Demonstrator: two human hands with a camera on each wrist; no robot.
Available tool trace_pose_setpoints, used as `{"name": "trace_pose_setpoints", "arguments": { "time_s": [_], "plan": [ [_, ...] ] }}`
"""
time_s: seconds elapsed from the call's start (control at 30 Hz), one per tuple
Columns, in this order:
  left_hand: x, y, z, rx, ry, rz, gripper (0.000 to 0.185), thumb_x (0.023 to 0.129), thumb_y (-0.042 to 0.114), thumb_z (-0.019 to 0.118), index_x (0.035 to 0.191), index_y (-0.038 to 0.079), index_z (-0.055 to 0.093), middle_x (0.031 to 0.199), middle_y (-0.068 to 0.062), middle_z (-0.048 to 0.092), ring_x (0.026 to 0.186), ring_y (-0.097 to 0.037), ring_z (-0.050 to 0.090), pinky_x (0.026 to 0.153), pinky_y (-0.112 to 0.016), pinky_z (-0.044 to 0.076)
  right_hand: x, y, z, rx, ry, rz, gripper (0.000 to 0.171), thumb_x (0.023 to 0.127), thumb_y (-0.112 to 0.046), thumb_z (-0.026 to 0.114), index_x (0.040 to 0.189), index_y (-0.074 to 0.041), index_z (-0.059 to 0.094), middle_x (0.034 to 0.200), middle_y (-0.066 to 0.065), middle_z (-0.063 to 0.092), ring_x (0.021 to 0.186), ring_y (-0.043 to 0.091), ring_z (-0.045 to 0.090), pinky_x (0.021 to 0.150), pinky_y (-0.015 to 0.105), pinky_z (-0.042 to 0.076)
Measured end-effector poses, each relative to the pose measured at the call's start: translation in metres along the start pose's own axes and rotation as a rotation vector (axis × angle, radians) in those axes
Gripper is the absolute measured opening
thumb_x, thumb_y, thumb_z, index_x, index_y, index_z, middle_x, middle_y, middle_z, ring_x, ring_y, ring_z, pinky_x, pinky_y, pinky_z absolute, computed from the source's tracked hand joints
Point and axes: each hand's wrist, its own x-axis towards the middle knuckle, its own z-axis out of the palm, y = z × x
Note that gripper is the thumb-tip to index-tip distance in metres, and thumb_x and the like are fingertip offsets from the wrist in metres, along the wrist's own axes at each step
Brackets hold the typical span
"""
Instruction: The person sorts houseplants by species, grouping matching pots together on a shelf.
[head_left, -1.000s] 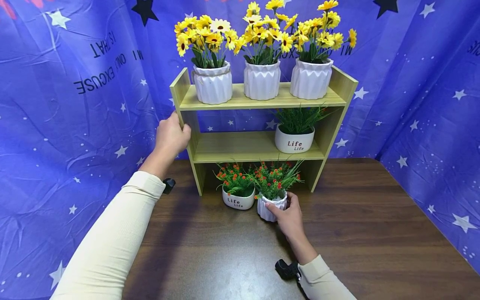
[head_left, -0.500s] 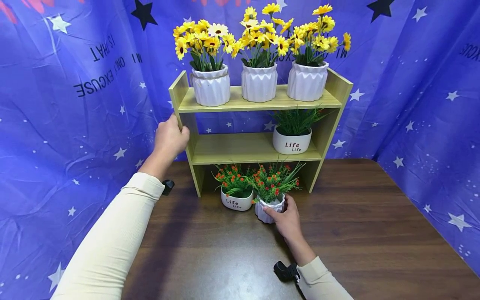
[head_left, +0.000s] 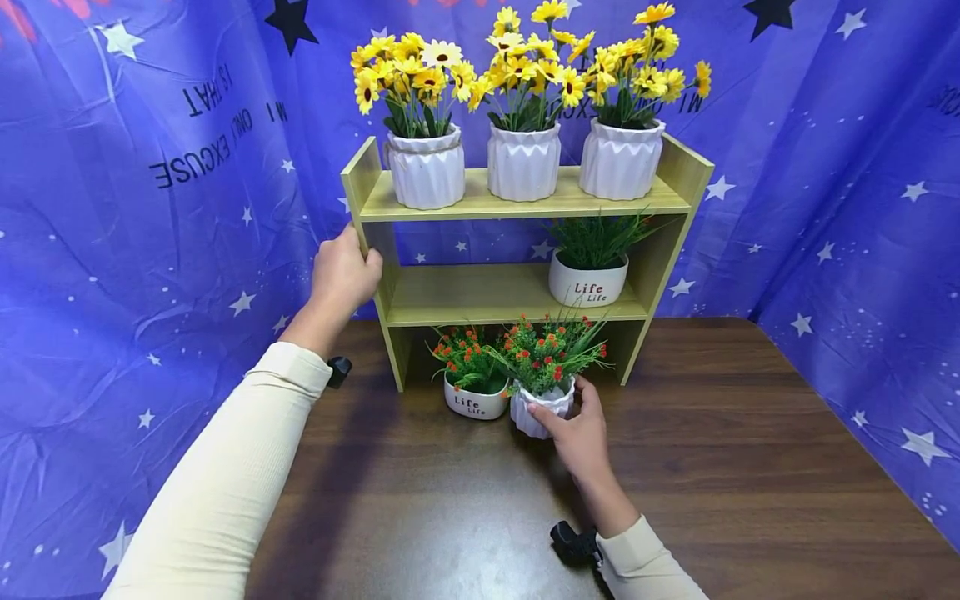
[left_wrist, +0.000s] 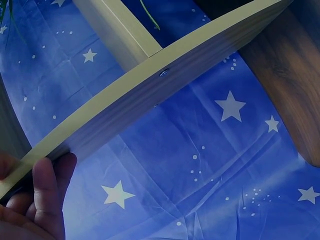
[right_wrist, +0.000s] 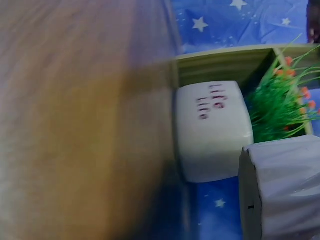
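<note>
In the head view my left hand (head_left: 345, 268) grips the left side panel of a light wooden shelf (head_left: 465, 292). The left wrist view shows its fingers (left_wrist: 45, 185) bent round the panel's edge. My right hand (head_left: 581, 433) holds a white pleated flowerpot (head_left: 538, 414) of orange-red flowers and grass, thumb at the front and fingers at the right side. In the right wrist view the underside of this flowerpot (right_wrist: 290, 185) shows, apart from the tabletop; the hand is out of that view. Just left of it, a white "Life" planter (head_left: 476, 402) with similar flowers stands at the shelf's foot.
On the top board stand three white pleated pots (head_left: 523, 162) of yellow flowers. Another "Life" planter (head_left: 588, 282) with grass sits at the right of the middle board. A brown wooden table (head_left: 720, 467) carries the shelf, and a blue star-patterned curtain (head_left: 847, 192) hangs behind.
My right hand has raised the pleated flowerpot slightly from the table, its flowers now higher against the middle board. My left hand keeps its hold on the panel. The head view shifts a little.
</note>
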Motion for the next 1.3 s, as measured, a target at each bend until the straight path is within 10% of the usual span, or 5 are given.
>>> {"name": "trace_pose_setpoints", "arguments": {
  "time_s": [0.7,1.3],
  "plan": [
    [0.001,0.001,-0.002,0.012,0.008,-0.002,0.024,0.092,0.015,0.051,0.108,-0.003,0.056,0.105,-0.033,0.065,0.101,-0.053,0.060,0.083,-0.059,0.045,0.044,-0.093,-0.004,0.062,-0.030,-0.211,0.080,0.078,-0.020,0.086,0.141,-0.002,0.040,0.121,0.014,0.056,0.100,0.022,0.057,0.073,0.022,0.050],
    [0.000,0.000,-0.002,0.027,-0.018,-0.014,0.028,0.093,0.017,0.051,0.113,-0.002,0.055,0.107,-0.032,0.065,0.103,-0.053,0.060,0.085,-0.059,0.046,0.096,-0.101,0.032,0.003,-0.095,-0.185,0.076,0.082,-0.025,0.082,0.142,-0.001,0.041,0.131,0.016,0.053,0.117,0.028,0.053,0.097,0.045,0.044]
  ]
}}
